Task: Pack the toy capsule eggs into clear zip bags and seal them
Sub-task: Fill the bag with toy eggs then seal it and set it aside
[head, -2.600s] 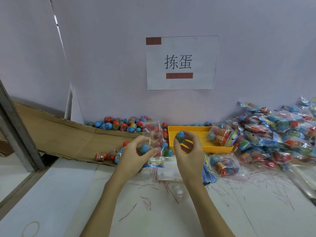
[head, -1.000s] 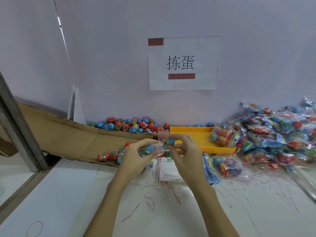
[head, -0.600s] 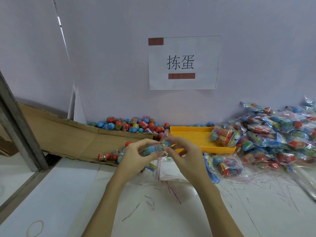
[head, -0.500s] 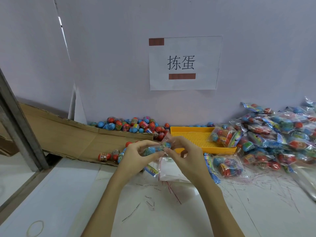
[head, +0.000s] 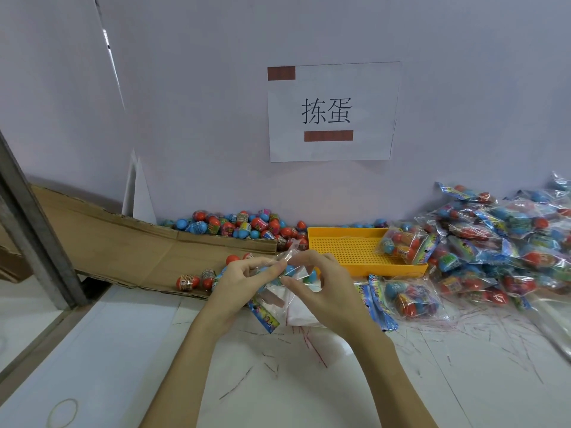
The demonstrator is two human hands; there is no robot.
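left hand (head: 244, 281), right hand (head: 324, 288), pinching zip bag (head: 287, 267)

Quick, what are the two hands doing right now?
Left hand: pinches the top edge of the clear zip bag with eggs inside.
Right hand: pinches the same bag's top edge.

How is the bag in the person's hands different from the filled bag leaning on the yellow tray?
The held bag is up off the table, pinched by the left hand and right hand; the tray bag rests untouched against the yellow tray. The held bag shows mainly blue eggs, the tray bag also red. Both are clear plastic holding capsule eggs.
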